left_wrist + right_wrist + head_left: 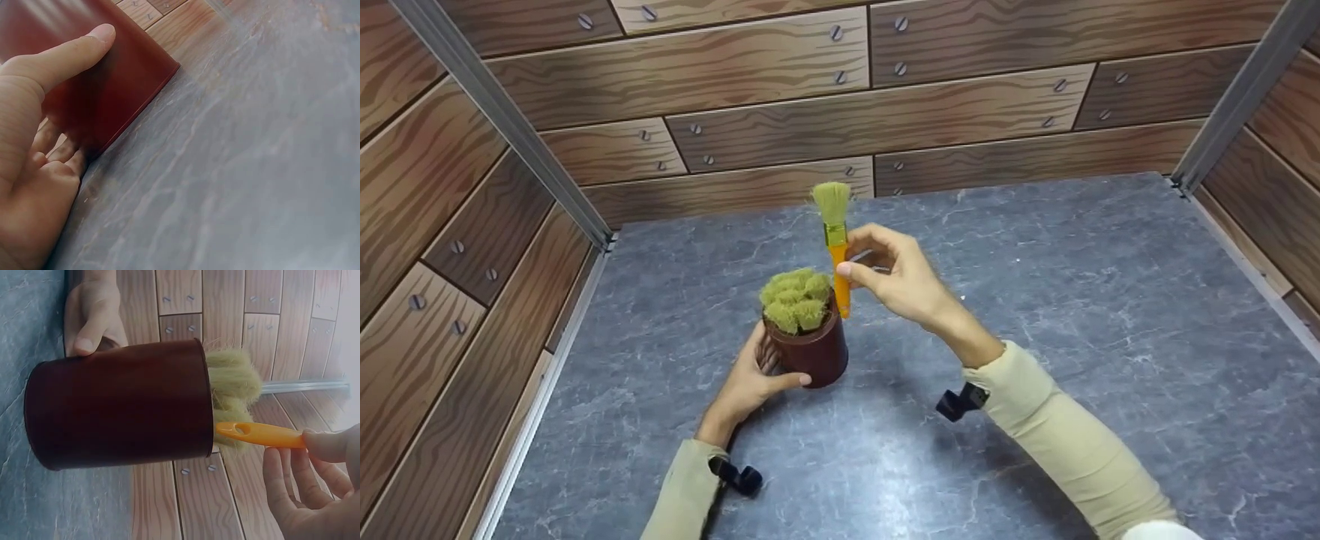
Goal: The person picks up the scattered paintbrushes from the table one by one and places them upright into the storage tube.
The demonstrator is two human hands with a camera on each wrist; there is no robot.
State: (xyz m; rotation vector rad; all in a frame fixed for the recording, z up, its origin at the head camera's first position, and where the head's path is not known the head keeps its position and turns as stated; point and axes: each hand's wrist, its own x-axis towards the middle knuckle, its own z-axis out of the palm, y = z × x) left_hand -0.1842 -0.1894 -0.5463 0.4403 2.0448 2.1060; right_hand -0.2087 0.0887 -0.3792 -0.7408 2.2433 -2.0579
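A dark red-brown cylindrical holder (pixel 814 356) stands on the table, with several brush heads (pixel 795 300) showing bristles-up above its rim. My left hand (pixel 750 379) grips the holder low down, its thumb (pixel 76 53) across the side and the fingers partly hidden behind. In my right hand (pixel 904 277) is a paintbrush (pixel 841 262) with an orange handle, pinched between thumb and fingers, bristles upward. In the right wrist view the tip of the orange handle (pixel 259 433) appears beside the holder's rim, outside it; whether they touch I cannot tell.
Grey marbled tabletop (pixel 1057 300) spreads around the holder. Wood-patterned panels (pixel 780 120) form walls at the back and both sides, with metal corner posts (pixel 510 120). A small black camera (pixel 960 401) is strapped at each wrist.
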